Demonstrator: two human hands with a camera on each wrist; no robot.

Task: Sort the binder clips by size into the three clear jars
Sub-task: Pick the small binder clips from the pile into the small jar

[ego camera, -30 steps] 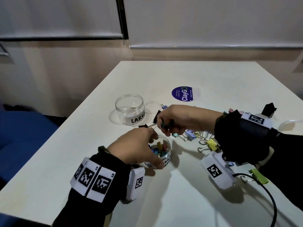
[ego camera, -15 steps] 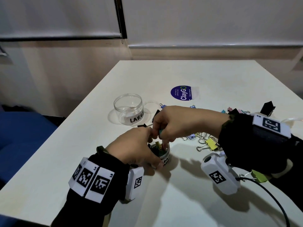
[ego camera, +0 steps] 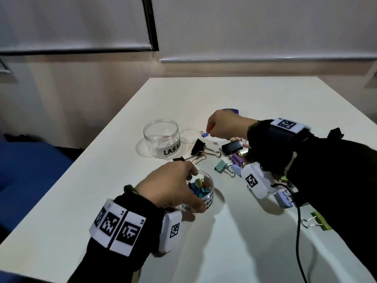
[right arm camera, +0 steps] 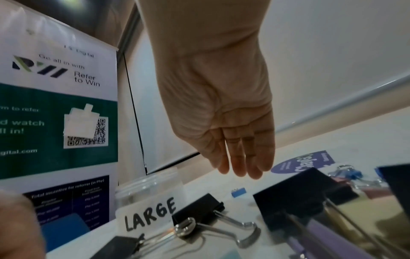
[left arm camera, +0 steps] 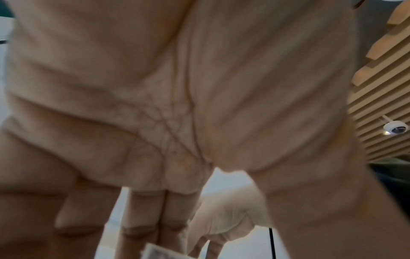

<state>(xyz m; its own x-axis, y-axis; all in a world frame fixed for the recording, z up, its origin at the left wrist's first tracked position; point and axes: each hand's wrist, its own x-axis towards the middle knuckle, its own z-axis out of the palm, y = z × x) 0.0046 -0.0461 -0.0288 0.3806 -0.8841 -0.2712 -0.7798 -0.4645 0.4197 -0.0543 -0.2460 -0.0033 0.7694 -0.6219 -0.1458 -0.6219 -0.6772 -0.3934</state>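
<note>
My left hand (ego camera: 188,190) grips a small clear jar (ego camera: 207,193) from the side; it is full of small coloured binder clips (ego camera: 199,186). In the left wrist view the palm (left arm camera: 177,105) fills the picture. The right hand (ego camera: 209,133) hangs over the table farther back, fingers (right arm camera: 240,168) pointing down and holding nothing, just above a tiny blue clip (ego camera: 204,135) (right arm camera: 238,191). An empty clear jar labelled LARGE (ego camera: 162,137) (right arm camera: 150,196) stands left of it. Large black clips (ego camera: 197,146) (right arm camera: 198,208) lie between the jars.
Pastel clips (ego camera: 221,166) lie in a loose pile under my right forearm, with a second black clip (ego camera: 232,147) among them. A green clip (ego camera: 320,221) lies near the right edge. A clear lid (ego camera: 189,135) sits beside the LARGE jar. A black cable (ego camera: 298,231) trails from the right wrist.
The right hand was over the small jar half a second ago with a clip; it has since moved back and to the right, empty, to the tiny blue clip. The left hand keeps hold of the jar.
</note>
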